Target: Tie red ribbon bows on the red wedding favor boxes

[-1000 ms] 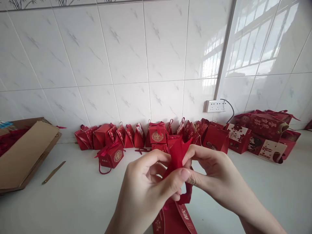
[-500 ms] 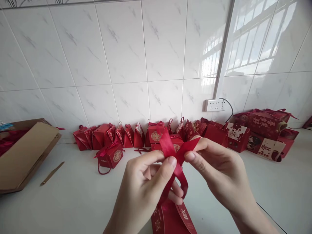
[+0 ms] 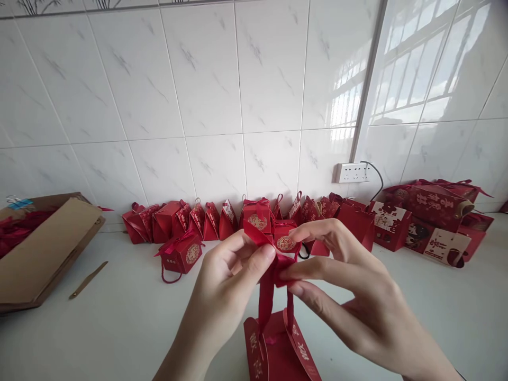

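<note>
A shiny red ribbon (image 3: 266,296) runs up in two strands from a red gift box (image 3: 283,352) at the bottom centre. My left hand (image 3: 234,280) pinches the ribbon's crossing between thumb and index finger, and one tail sticks up above the thumb. On the other side my right hand (image 3: 345,286) grips the ribbon between thumb and middle finger, its index finger raised and bent above. The box has curved top flaps with pale printing, and its lower part is cut off by the frame edge.
Several red gift boxes (image 3: 212,222) line the tiled wall, with one small box (image 3: 181,256) in front. A larger pile (image 3: 432,211) stands at right. An open cardboard box (image 3: 47,254) and a thin gold-coloured strip (image 3: 88,280) lie left. A power strip (image 3: 352,172) is on the wall.
My right hand has brought its ribbon end down and leftward toward the crossing, and its index finger has lifted off. The gift box now shows more, below my hands.
</note>
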The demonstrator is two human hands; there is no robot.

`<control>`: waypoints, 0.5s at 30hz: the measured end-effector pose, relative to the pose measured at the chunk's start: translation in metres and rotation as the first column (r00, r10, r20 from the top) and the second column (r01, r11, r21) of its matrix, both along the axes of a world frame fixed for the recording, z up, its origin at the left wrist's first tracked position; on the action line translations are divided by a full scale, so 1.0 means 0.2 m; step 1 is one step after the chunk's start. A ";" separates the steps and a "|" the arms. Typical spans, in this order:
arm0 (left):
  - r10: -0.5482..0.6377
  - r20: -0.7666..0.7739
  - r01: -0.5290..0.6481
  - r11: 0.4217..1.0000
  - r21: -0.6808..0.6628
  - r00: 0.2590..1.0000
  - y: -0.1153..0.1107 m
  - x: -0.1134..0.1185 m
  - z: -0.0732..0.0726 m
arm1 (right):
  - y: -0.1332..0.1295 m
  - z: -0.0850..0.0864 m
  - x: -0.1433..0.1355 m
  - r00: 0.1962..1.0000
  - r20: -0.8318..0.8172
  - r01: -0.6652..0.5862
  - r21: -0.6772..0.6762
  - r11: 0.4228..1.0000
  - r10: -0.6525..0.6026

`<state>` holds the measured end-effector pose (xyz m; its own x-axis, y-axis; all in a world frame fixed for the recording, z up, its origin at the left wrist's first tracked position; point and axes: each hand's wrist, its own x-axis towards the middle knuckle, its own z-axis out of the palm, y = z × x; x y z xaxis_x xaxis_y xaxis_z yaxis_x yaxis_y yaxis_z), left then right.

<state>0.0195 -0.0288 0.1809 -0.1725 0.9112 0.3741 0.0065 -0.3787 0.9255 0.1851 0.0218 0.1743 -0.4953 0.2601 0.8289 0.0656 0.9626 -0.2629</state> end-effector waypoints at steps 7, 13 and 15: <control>0.027 0.010 -0.027 1.000 0.011 1.000 -0.02 0.02 0.01 | 0.00 0.00 -0.03 1.000 -0.009 -0.003 -0.098 0.995 0.003; 0.017 -0.065 -0.018 1.000 -0.018 0.998 -0.03 0.00 0.02 | 0.01 -0.04 -0.06 0.996 -0.081 0.001 -0.292 0.956 -0.025; 0.001 -0.126 -0.004 1.000 -0.018 0.992 -0.03 -0.01 0.03 | 0.01 -0.05 -0.06 0.998 -0.054 0.014 -0.294 0.956 -0.031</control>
